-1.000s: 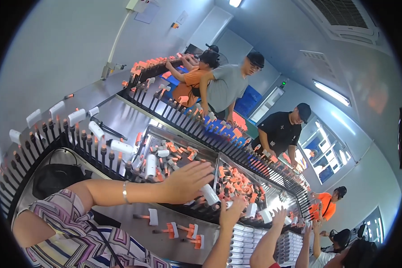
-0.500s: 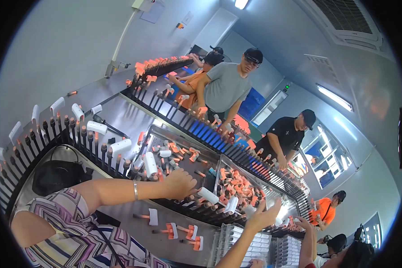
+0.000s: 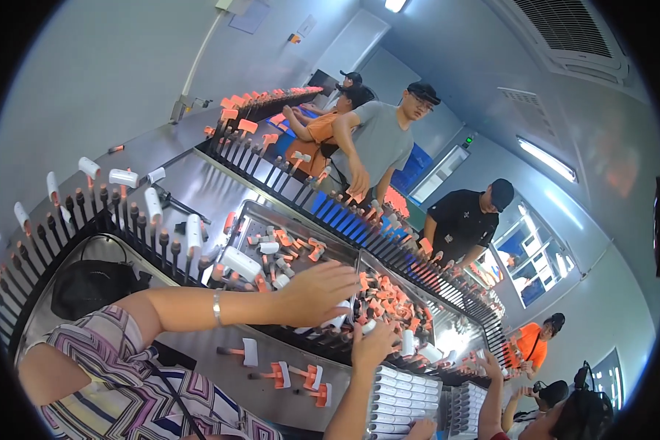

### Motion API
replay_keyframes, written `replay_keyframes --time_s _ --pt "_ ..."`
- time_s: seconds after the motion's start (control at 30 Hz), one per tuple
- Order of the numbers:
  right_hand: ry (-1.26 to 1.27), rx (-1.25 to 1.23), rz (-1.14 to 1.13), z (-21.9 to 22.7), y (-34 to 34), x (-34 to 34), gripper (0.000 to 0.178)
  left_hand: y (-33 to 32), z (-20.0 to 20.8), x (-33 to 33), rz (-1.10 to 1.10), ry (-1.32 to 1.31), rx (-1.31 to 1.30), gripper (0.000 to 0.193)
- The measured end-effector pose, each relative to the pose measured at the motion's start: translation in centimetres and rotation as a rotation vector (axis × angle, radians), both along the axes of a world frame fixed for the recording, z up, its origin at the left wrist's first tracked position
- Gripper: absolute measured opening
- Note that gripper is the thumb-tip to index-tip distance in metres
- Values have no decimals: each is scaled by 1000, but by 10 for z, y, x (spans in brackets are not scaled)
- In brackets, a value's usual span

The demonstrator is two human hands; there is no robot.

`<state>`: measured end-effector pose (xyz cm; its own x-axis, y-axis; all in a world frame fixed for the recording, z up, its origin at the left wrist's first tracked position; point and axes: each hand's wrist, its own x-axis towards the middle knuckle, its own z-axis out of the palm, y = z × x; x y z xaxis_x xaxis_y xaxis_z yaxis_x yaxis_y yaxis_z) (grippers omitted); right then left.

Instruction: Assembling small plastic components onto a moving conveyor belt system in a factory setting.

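Note:
My left hand (image 3: 374, 342) comes up from the lower edge and lies on the black peg rack (image 3: 161, 242). Its fingers are by a small white tube (image 3: 364, 327), and I cannot tell whether they grip it. Farther right, my right hand (image 3: 484, 361) reaches to the same rack with its fingers spread and nothing in them. Just left of my left hand, a co-worker in a striped top stretches a braceleted arm over the rack. That co-worker's hand (image 3: 319, 293) covers another white tube (image 3: 337, 320). Behind the pegs, metal trays (image 3: 253, 213) hold several orange-capped pieces.
Loose orange-and-white pieces (image 3: 279, 374) lie on the steel table in front of the rack. Stacked white trays (image 3: 403, 396) stand by my forearm. A black bag (image 3: 88, 286) sits at the left. Workers in grey (image 3: 381, 139), black (image 3: 466, 220) and orange (image 3: 532, 345) stand along the far peg line.
My left hand has moved left and settled on the pegs beside the co-worker's hand. The co-worker's arm stays stretched over the rack. The view has shifted a little.

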<state>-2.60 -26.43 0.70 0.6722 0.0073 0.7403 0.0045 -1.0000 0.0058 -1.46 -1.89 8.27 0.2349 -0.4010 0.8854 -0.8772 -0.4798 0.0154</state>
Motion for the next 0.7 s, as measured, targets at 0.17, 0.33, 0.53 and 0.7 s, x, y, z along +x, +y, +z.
replay_keyframes --time_s 0.17,0.33,0.53,0.7 --pt "144 151 298 6 32 0 52 -20 -62 46 -150 243 326 35" --pt "34 356 204 57 26 -14 54 15 -80 36 79 210 259 32" --pt "-238 374 -61 87 -24 -1 50 56 -97 29 207 212 110 29" --pt "40 -12 -105 -24 -24 10 50 80 -91 6 353 323 210 27"
